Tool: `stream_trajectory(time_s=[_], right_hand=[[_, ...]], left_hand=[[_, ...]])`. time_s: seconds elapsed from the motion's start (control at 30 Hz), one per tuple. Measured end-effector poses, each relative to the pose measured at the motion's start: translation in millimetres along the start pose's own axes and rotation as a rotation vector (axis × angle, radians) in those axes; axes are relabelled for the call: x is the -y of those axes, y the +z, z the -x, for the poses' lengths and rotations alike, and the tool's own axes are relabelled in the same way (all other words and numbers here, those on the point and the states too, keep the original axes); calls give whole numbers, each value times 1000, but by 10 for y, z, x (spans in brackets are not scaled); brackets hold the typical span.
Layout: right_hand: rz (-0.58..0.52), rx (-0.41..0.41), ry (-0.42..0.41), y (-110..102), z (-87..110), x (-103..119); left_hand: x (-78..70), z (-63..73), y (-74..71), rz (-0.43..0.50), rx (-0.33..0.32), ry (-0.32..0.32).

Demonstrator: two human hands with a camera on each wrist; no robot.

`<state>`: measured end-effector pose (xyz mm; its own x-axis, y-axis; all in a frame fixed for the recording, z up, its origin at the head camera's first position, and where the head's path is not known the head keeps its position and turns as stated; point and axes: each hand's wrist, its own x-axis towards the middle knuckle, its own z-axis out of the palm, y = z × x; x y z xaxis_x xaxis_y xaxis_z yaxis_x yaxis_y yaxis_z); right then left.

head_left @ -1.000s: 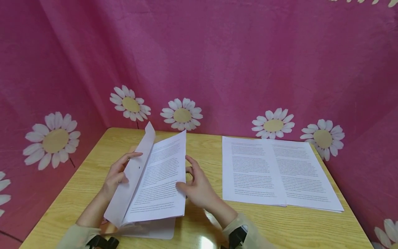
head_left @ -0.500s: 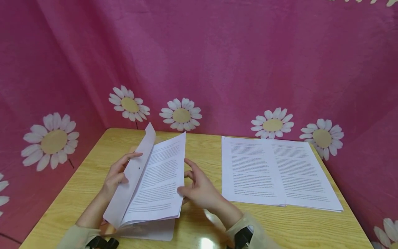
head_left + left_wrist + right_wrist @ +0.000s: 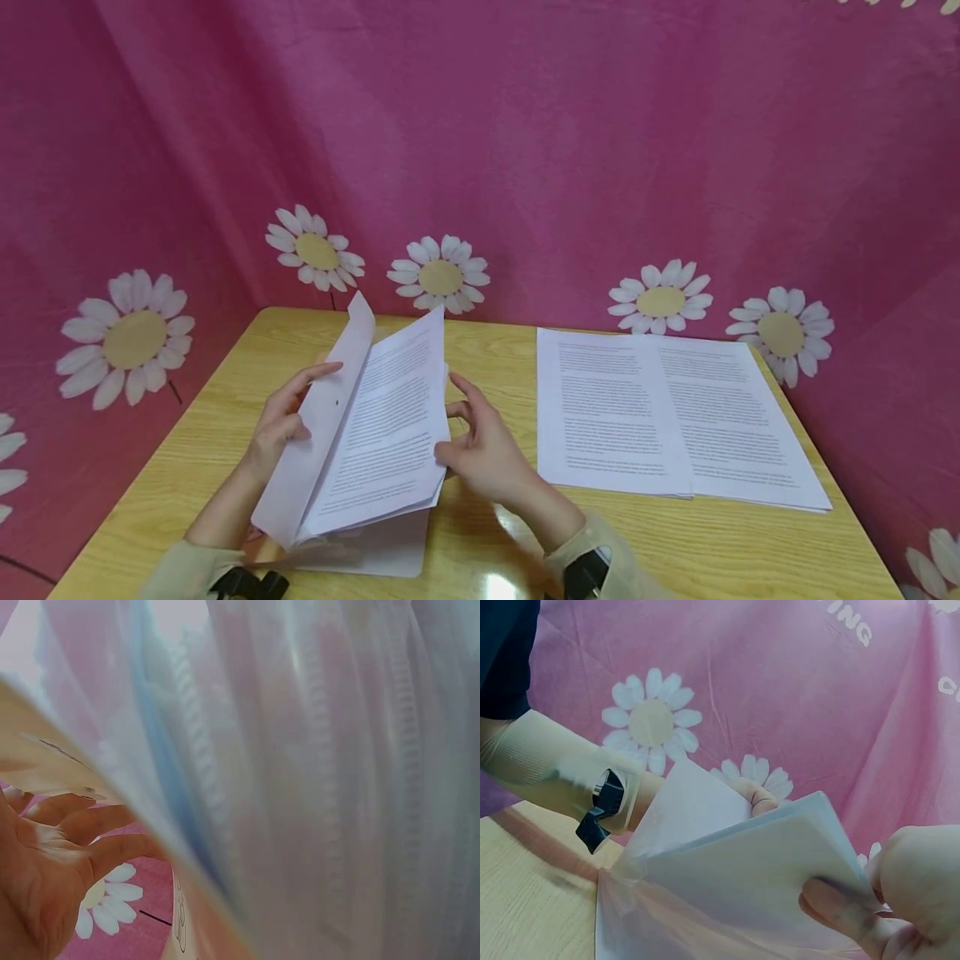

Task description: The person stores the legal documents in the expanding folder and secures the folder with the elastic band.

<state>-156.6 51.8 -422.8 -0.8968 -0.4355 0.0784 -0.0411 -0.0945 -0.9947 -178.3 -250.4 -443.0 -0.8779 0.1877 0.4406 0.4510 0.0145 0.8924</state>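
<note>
An open folder (image 3: 318,433) with a pale inner cover and clear plastic sleeves (image 3: 322,780) stands at the left of the table, its cover raised. Printed sheets (image 3: 386,417) stand tilted inside it. My left hand (image 3: 281,421) holds the cover at its left edge; in the left wrist view the fingers reach along the orange-beige outer side. With thumb in front and fingers behind, my right hand (image 3: 483,450) pinches the right edge of the sheets, also seen in the right wrist view. The lower leaf of the folder lies under the sheets.
Two overlapping stacks of printed paper (image 3: 611,417) lie side by side on the wooden table (image 3: 495,350) at the right. A pink curtain (image 3: 525,167) with white daisies hangs along the back and left. Black straps (image 3: 585,575) sit on both wrists.
The right hand has shifted slightly along the sheets' right edge. The front sheet's top corner has moved a little up and left, and another sheet's edge shows behind it. The left hand stays put.
</note>
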Motion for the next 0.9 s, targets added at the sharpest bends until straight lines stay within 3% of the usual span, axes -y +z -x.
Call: stream_trajectory(time_s=[0.3, 0.63, 0.9], right_hand=[[22, -14, -57, 20, 66, -21], [70, 58, 30, 49, 62, -18], [63, 67, 33, 25, 86, -7]], left_hand=[[-46, -14, 9, -3, -2, -16], [-55, -19, 39, -26, -29, 7], [-30, -14, 33, -23, -24, -7]])
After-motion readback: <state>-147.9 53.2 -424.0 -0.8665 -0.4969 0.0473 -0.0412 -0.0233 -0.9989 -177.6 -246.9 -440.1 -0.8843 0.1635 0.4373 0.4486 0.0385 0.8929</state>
